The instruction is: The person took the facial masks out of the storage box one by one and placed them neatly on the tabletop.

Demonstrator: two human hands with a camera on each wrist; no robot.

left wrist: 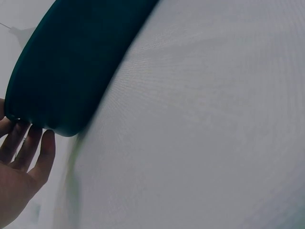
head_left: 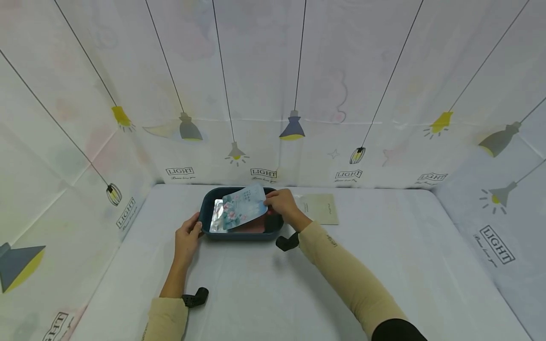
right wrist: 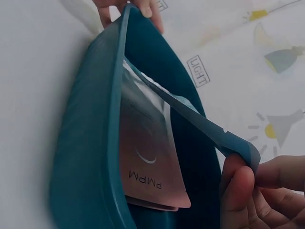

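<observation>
A dark teal plastic basin [head_left: 239,236] stands on the white-covered table, its end wall [left wrist: 71,71] filling the upper left of the left wrist view. My left hand [head_left: 186,240] grips the basin's left end, fingers against the wall and rim. With thumb and fingers, my right hand [head_left: 282,203] pinches the right edge of a light blue floral sachet [head_left: 245,206]. That sachet slants over the basin, seen nearly edge-on in the right wrist view. Below it lie a silver sachet [head_left: 216,217] and a pink sachet [right wrist: 147,148] marked PMPM, both partly covered.
Right of the basin, a beige sachet [head_left: 325,209] lies flat on the table, partly behind my right hand. A white cloth backdrop [head_left: 256,85] printed with hanging lamps rises behind the table and at both sides. Black wrist cameras [head_left: 196,297] sit on both wrists.
</observation>
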